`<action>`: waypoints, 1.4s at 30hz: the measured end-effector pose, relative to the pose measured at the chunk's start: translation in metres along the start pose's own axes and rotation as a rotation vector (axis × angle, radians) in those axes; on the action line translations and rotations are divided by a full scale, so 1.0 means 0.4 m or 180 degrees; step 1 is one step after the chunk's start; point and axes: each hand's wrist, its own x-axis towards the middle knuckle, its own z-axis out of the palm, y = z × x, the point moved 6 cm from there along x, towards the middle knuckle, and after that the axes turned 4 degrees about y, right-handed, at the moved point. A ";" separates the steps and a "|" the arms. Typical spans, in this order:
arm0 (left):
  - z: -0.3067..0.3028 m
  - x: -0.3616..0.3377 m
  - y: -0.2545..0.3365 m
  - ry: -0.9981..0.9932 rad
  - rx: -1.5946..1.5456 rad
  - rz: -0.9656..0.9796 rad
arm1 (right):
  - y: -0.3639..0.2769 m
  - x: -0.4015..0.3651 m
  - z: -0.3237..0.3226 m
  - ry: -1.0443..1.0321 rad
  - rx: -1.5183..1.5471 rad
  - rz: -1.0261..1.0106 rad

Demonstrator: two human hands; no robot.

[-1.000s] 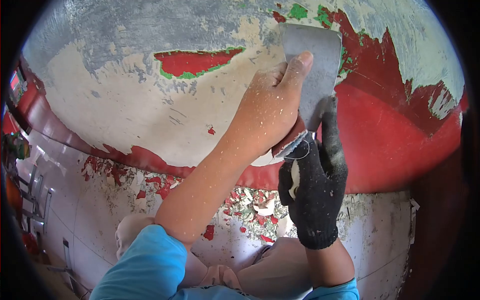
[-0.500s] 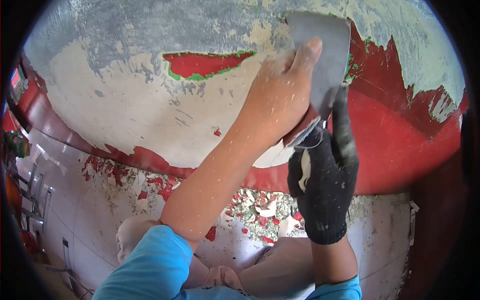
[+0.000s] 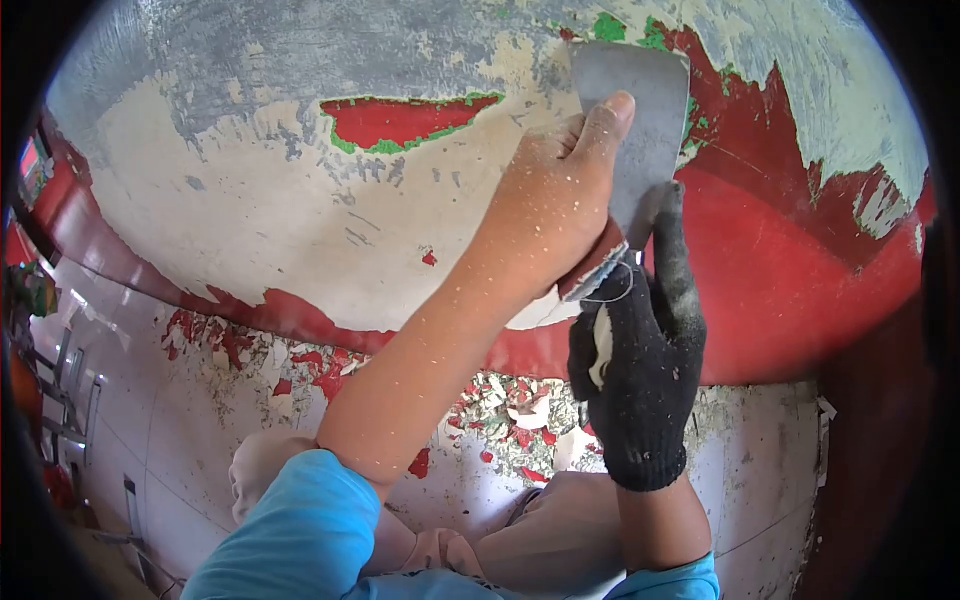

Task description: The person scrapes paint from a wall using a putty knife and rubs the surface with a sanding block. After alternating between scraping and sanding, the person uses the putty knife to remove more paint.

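Observation:
A wide grey metal scraper lies flat against a curved surface of patchy grey and cream coating over red. My bare left hand grips the blade's left side, thumb pressed on its face. A reddish-brown folded piece with a frayed edge sticks out under that palm. My right hand, in a black knitted glove, closes round the scraper's handle, with the index finger stretched along the blade. Most of the handle is hidden by the glove. Green and red show at the blade's top edge.
Flakes of cream and red coating litter the pale tiled floor below the surface. Bare red shows on the right. A red spot with green edges lies left of the blade. Metal legs stand at the far left.
The scraper and both hands have moved slightly down and left in view, towards me. More green patches now show above the blade's top edge.

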 end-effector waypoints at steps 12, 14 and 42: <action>-0.012 0.015 0.015 -0.0036 0.0209 0.0369 | -0.015 0.014 0.006 -0.0036 -0.0294 -0.0273; -0.015 0.020 0.024 0.0214 -0.0049 0.0325 | -0.027 0.017 0.016 -0.0096 -0.0050 -0.0008; -0.005 0.013 0.039 -0.0207 0.0390 0.0352 | -0.018 -0.008 -0.010 0.0067 -0.0644 -0.0150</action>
